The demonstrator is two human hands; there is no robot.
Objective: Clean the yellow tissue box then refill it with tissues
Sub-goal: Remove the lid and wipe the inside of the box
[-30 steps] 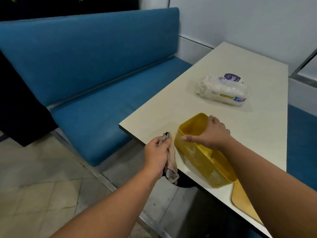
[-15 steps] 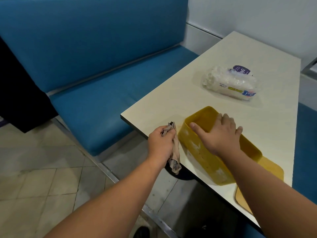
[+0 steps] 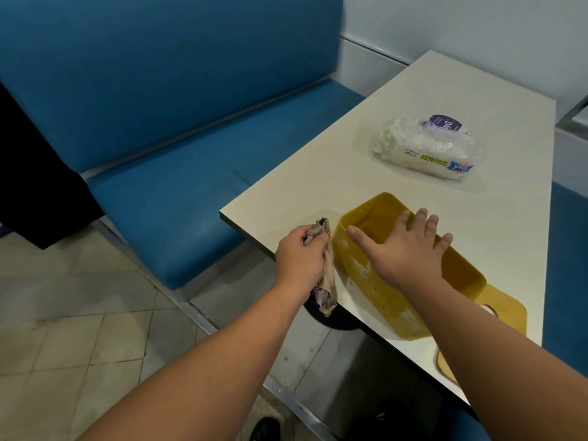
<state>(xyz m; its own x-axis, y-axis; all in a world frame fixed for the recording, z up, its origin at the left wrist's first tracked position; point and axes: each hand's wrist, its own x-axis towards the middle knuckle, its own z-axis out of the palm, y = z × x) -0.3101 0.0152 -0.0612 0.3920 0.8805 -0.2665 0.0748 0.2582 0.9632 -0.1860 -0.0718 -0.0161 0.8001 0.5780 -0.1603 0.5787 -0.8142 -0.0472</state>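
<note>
The yellow tissue box (image 3: 366, 275) lies open side up near the table's front left corner, its outer wall smeared with white marks. My right hand (image 3: 404, 249) rests flat across its open top, fingers spread over the rim, thumb on the near wall. My left hand (image 3: 300, 259) is closed around a crumpled greyish-brown cloth (image 3: 326, 281) just left of the box, the cloth hanging down past the table edge. The yellow lid (image 3: 506, 316) with an oval slot lies flat behind the box. A clear pack of white tissues (image 3: 426, 148) lies farther back on the table.
The cream table (image 3: 318, 186) runs away towards a white wall. A blue padded bench (image 3: 159, 138) stands along its left side, with another blue seat (image 3: 566, 265) at the right. Tiled floor and the table's dark base lie below.
My right hand went from gripping the box's rim while it was tilted to lying flat over its open top, with the box set down. The left hand with the cloth barely moved.
</note>
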